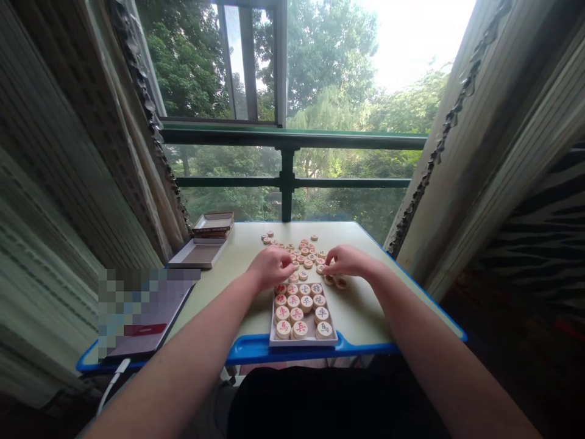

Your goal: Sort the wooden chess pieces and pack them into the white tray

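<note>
A shallow white box (272, 329) at the table's near edge holds rows of round wooden chess discs with red and dark characters. Behind it several loose discs (306, 251) lie scattered on the pale table (365, 311). My left hand (270, 266) hovers over the box's far edge, fingers curled in a pinch on what looks like a disc. My right hand (343, 261) rests among the loose discs, fingers bent down onto them; what it holds is hidden.
A box lid (197, 255) and a small stacked box (214, 224) sit at the table's far left. A flat device (146, 329) with a white cable (112, 381) lies at the near left. Curtains flank a window railing (287, 183) behind the table.
</note>
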Demonstrator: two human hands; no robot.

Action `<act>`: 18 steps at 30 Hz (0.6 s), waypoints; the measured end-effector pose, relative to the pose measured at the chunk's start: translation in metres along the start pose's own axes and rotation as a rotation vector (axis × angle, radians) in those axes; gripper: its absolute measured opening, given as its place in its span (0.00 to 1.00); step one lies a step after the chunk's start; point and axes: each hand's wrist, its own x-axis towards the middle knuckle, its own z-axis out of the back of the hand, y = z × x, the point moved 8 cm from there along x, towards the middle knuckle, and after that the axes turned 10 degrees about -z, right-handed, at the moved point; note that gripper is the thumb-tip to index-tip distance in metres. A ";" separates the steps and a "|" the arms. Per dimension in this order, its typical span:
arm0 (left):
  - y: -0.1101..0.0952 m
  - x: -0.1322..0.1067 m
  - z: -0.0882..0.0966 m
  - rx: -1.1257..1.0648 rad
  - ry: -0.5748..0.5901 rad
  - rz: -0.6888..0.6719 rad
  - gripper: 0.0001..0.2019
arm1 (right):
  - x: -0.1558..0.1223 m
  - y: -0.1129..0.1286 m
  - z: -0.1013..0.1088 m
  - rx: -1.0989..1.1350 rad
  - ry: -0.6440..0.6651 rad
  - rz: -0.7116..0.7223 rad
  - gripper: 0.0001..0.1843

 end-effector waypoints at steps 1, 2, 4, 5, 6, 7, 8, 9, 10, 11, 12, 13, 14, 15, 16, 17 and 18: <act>-0.001 0.000 -0.001 -0.008 0.002 0.001 0.07 | 0.001 0.001 -0.001 0.004 -0.006 0.003 0.19; -0.003 0.001 -0.002 -0.021 -0.001 0.000 0.08 | 0.002 0.002 -0.003 0.012 -0.014 0.010 0.19; -0.004 0.001 -0.002 -0.058 -0.022 0.003 0.08 | 0.003 0.004 -0.003 0.035 -0.033 0.027 0.17; -0.003 0.000 -0.001 -0.072 -0.043 0.012 0.08 | 0.002 0.006 -0.003 0.049 -0.044 0.040 0.17; -0.001 -0.001 0.000 -0.071 -0.074 0.027 0.08 | 0.001 0.007 -0.001 0.066 -0.056 0.060 0.16; 0.004 -0.002 0.003 -0.055 -0.111 0.047 0.08 | -0.003 0.010 0.002 0.087 -0.066 0.091 0.16; 0.009 -0.005 0.006 -0.022 -0.155 0.071 0.09 | -0.007 0.014 0.005 0.112 -0.071 0.131 0.15; 0.015 -0.008 0.012 0.043 -0.224 0.101 0.10 | -0.013 0.019 0.008 0.141 -0.069 0.185 0.15; 0.021 -0.011 0.017 0.094 -0.280 0.132 0.11 | -0.021 0.026 0.010 0.175 -0.049 0.248 0.16; 0.027 -0.014 0.020 0.128 -0.328 0.161 0.11 | -0.029 0.032 0.010 0.201 -0.016 0.306 0.16; 0.033 -0.017 0.022 0.158 -0.368 0.189 0.11 | -0.039 0.040 0.009 0.219 0.025 0.366 0.17; 0.036 -0.019 0.023 0.180 -0.392 0.209 0.12 | -0.048 0.048 0.008 0.228 0.064 0.428 0.17; 0.038 -0.020 0.023 0.187 -0.400 0.214 0.12 | -0.059 0.056 0.007 0.216 0.087 0.498 0.16; 0.039 -0.020 0.022 0.191 -0.403 0.213 0.12 | -0.069 0.064 0.006 0.197 0.098 0.565 0.16; 0.037 -0.020 0.022 0.190 -0.401 0.206 0.12 | -0.077 0.070 0.004 0.176 0.107 0.606 0.15; 0.034 -0.020 0.022 0.186 -0.398 0.196 0.12 | -0.083 0.074 0.002 0.150 0.113 0.627 0.14; 0.029 -0.019 0.023 0.180 -0.393 0.182 0.12 | -0.088 0.076 0.001 0.125 0.105 0.635 0.14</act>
